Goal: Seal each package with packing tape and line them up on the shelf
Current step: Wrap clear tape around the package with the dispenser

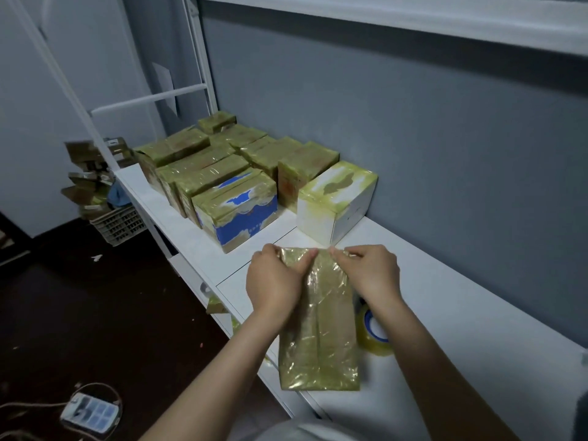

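Since both my hands sit at its far end, the next move turns on how the flat rectangular pkg wrapped in glossy yellow-green tape (318,329) lies. It's on the white shelf top (445,297), long axis running away from me, near end close to the shelf's front edge. L hand (273,281) curls over the far-left corner, fingers wrapped round the edge. R hand (369,272) pinches the far-right corner betw. thumb and fingertips. Neither hand is nearer, one per corner.

The lined-up row of taped boxes (222,167) is ahead and to the left. The white taped box (331,202) is closest, just beyond my hands but apart from the pkg. So I judge the pkg must go forward-left to join the line, prob. turned to match.

Hard to tell: whether my R fingers hold a loose tape end or only the wrap, as it's blurred there. My fingers cover the pkg's far edge. The clear tape roll w/ blue core (375,332) sits just right of the pkg, mostly hidden behind my R forearm. Underside unseen.
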